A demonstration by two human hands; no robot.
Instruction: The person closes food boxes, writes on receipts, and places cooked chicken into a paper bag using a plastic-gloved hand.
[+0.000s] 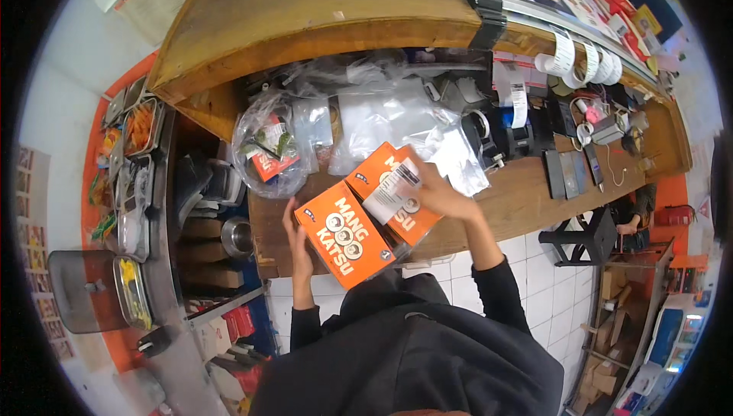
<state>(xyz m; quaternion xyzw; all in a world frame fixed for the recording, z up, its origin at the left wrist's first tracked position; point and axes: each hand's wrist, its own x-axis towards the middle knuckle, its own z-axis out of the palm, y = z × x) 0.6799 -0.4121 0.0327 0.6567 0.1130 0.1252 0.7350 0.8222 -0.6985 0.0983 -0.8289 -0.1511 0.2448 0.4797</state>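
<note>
Two orange printed cardboard boxes lie side by side at the table's front edge, with clear plastic showing along their lower sides. My left hand grips the outer side of the left orange box. On top of the right orange box lies a white printed paper slip, slanting across the gap between the boxes. My right hand, slightly blurred, has its fingers at the slip's upper right end, over that box. How the fingertips close on the slip is partly hidden.
A clear plastic bag with an orange box inside stands at the table's left. Flat clear bags lie behind my hands. Paper strips hang from the upper shelf. Phones and a black stool are right; food trays left.
</note>
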